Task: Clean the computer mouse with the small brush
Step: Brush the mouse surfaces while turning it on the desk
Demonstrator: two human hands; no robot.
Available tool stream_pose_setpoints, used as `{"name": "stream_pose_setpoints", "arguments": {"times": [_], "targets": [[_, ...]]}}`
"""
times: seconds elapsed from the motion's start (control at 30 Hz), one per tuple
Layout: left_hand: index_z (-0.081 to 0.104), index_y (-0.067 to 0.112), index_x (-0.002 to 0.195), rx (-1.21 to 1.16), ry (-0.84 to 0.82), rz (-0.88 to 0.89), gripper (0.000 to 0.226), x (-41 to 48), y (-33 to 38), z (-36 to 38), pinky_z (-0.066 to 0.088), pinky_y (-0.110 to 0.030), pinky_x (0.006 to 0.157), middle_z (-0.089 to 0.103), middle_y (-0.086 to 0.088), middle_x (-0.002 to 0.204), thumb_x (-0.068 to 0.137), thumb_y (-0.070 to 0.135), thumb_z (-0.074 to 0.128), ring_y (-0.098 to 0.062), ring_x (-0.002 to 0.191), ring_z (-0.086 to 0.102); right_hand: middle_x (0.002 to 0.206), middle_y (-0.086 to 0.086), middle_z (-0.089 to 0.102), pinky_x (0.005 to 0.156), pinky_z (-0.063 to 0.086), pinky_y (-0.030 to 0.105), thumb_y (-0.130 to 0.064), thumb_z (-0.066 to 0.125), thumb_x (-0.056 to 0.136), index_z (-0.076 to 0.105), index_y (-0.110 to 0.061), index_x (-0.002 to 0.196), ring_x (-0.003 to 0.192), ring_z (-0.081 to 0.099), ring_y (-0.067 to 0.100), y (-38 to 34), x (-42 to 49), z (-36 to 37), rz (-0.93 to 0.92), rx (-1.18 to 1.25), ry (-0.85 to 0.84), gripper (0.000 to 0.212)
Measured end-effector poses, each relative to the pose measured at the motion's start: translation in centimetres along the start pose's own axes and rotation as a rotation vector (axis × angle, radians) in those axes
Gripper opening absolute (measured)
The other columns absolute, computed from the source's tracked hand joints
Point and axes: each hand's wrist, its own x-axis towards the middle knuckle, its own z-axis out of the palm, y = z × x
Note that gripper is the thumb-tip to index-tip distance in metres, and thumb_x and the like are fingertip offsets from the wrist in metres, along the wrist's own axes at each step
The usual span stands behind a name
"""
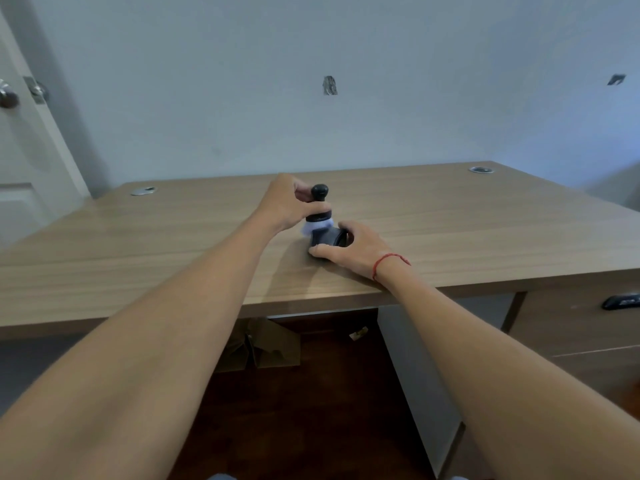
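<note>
The left hand (284,202) grips the small black-handled brush (319,212) by its stem, fingers curled around it just below the rounded knob at the top. The brush stands upright, and its pale, fluffy bristles press down onto the dark grey computer mouse (327,242). The right hand (356,247) steadies that mouse from the other side: the thumb lies along the mouse's near flank and the fingers wrap over its far end, so the hand is closed around it. A thin red string bracelet (388,259) circles the right wrist.

The mouse seems tipped up on its side rather than lying flat, though the hands hide much of it. It sits on the light wooden desk (173,254), near the front edge and roughly midway along it. Both bare forearms reach in over that front edge.

Two round metal cable grommets are set into the desktop, one at the back left corner (143,191) and one at the back right corner (481,169). A drawer front with a dark handle (621,301) sits below the desktop on the right. Under the desk, brown cardboard pieces (273,344) lie on a dark wooden floor. A plain pale wall (415,98) rises behind the desk, and a white door with a metal knob (7,95) stands at the far left.
</note>
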Motion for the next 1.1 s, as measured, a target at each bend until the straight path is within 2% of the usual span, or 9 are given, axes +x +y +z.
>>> {"name": "stream_pose_setpoints", "arguments": {"times": [0.13, 0.23, 0.3, 0.4, 0.53, 0.63, 0.8, 0.97, 1.1], "targets": [[0.072, 0.0, 0.107, -0.15, -0.21, -0.067, 0.034, -0.1, 1.4, -0.9, 0.058, -0.015, 0.071, 0.074, -0.01, 0.1, 0.076, 0.012, 0.08, -0.008, 0.077, 0.072, 0.132, -0.001, 0.057, 0.105, 0.044, 0.044, -0.064, 0.075, 0.064, 0.046, -0.021, 0.137, 0.123, 0.053, 0.024, -0.1, -0.1, -0.1, 0.027, 0.04, 0.026, 0.089], [0.074, 0.001, 0.102, -0.08, -0.38, -0.077, 0.03, 0.4, 2.9, -2.0, 0.06, -0.023, 0.079, 0.076, -0.01, 0.097, 0.076, 0.015, 0.08, -0.014, 0.085, 0.074, 0.119, -0.004, 0.062, 0.097, 0.049, 0.044, -0.071, 0.073, 0.053, 0.05, -0.024, 0.128, 0.112, 0.059, 0.022, -0.1, 0.0, 0.0, 0.034, 0.051, 0.017, 0.092], [0.074, 0.0, 0.101, -0.03, -0.342, -0.043, 0.03, 0.6, 3.2, -1.5, 0.058, -0.027, 0.084, 0.076, -0.012, 0.096, 0.075, 0.014, 0.081, -0.017, 0.087, 0.072, 0.125, -0.001, 0.061, 0.099, 0.048, 0.044, -0.067, 0.076, 0.059, 0.048, -0.023, 0.131, 0.115, 0.058, 0.023, 0.0, 0.1, -0.1, 0.034, 0.066, 0.006, 0.088], [0.075, 0.003, 0.096, 0.075, -0.153, 0.012, 0.026, 0.7, 1.9, -0.2, 0.054, -0.029, 0.081, 0.075, -0.011, 0.092, 0.074, 0.016, 0.082, -0.014, 0.082, 0.064, 0.148, 0.001, 0.046, 0.11, 0.038, 0.043, -0.058, 0.077, 0.069, 0.027, -0.018, 0.152, 0.134, 0.045, 0.025, 0.0, 0.3, -0.2, 0.036, 0.088, -0.006, 0.105], [0.071, -0.001, 0.105, -0.079, -0.237, -0.056, 0.028, 0.4, 1.4, -1.2, 0.06, -0.028, 0.083, 0.073, -0.011, 0.094, 0.079, 0.01, 0.077, -0.02, 0.089, 0.07, 0.151, 0.0, 0.043, 0.112, 0.036, 0.042, -0.059, 0.078, 0.067, 0.022, -0.017, 0.154, 0.138, 0.041, 0.024, 0.1, 0.4, -0.3, 0.027, 0.106, 0.003, 0.112], [0.071, -0.001, 0.105, -0.05, -0.313, -0.055, 0.028, 0.8, 2.6, -2.1, 0.061, -0.021, 0.074, 0.073, -0.007, 0.09, 0.08, 0.009, 0.076, -0.015, 0.082, 0.071, 0.151, 0.003, 0.044, 0.11, 0.038, 0.043, -0.058, 0.079, 0.067, 0.027, -0.017, 0.151, 0.136, 0.043, 0.026, 0.2, 0.5, -0.4, 0.027, 0.102, -0.025, 0.107], [0.074, 0.001, 0.1, 0.026, -0.143, -0.018, 0.03, 0.7, 1.4, -0.4, 0.055, -0.045, 0.094, 0.075, -0.014, 0.097, 0.075, 0.017, 0.081, -0.027, 0.099, 0.071, 0.152, 0.001, 0.043, 0.112, 0.037, 0.045, -0.058, 0.078, 0.068, 0.028, -0.017, 0.152, 0.136, 0.043, 0.025, -0.2, 0.3, -0.3, 0.018, 0.113, -0.034, 0.106], [0.074, 0.005, 0.1, 0.016, -0.371, -0.043, 0.025, 0.7, 3.5, -1.2, 0.06, -0.021, 0.077, 0.074, -0.008, 0.094, 0.079, 0.019, 0.078, -0.015, 0.085, 0.071, 0.112, -0.004, 0.067, 0.095, 0.052, 0.044, -0.07, 0.073, 0.048, 0.058, -0.028, 0.119, 0.103, 0.063, 0.019, -0.1, 0.7, -0.1, 0.018, 0.081, -0.019, 0.084], [0.074, -0.002, 0.09, 0.096, -0.148, 0.04, 0.025, 1.0, 1.9, 0.1, 0.049, -0.022, 0.072, 0.067, -0.003, 0.076, 0.077, 0.018, 0.08, -0.009, 0.07, 0.059, 0.125, -0.003, 0.06, 0.1, 0.048, 0.044, -0.065, 0.074, 0.056, 0.052, -0.023, 0.13, 0.112, 0.058, 0.021, -0.5, 0.2, -0.2, -0.002, 0.063, -0.049, 0.088]]}}
